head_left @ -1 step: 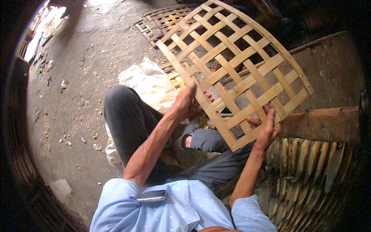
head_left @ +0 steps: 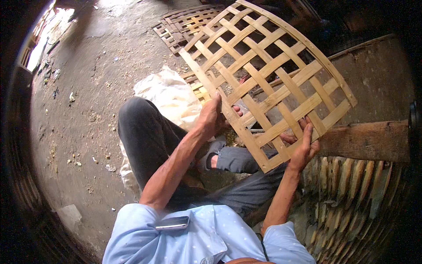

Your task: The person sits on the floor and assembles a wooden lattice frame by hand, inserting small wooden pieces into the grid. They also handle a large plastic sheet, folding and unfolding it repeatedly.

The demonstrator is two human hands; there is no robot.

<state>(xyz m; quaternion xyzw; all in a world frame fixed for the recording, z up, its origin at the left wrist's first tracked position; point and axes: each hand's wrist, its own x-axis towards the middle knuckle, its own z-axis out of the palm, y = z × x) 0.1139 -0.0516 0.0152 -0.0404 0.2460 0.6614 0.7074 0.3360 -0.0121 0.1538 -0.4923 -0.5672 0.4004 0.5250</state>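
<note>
A woven bamboo lattice panel [head_left: 281, 94], pale and open-meshed with flat border strips, is held up tilted before me. My left hand [head_left: 213, 115] grips its left border strip, thumb on the near face and fingertips showing through behind. At the lower right edge, my right hand [head_left: 303, 147] clasps the panel, its fingers reaching over the bottom border and partly hidden by the strips. Small nail-like dots show along the right border.
More woven panels [head_left: 187, 24] lie on the floor at the far side. A crumpled white cloth [head_left: 165, 94] lies by my left knee, beside another lattice piece [head_left: 198, 86]. At right are a wooden beam [head_left: 365, 141] and a ribbed surface [head_left: 351, 189]. A phone [head_left: 172, 223] sits at my chest.
</note>
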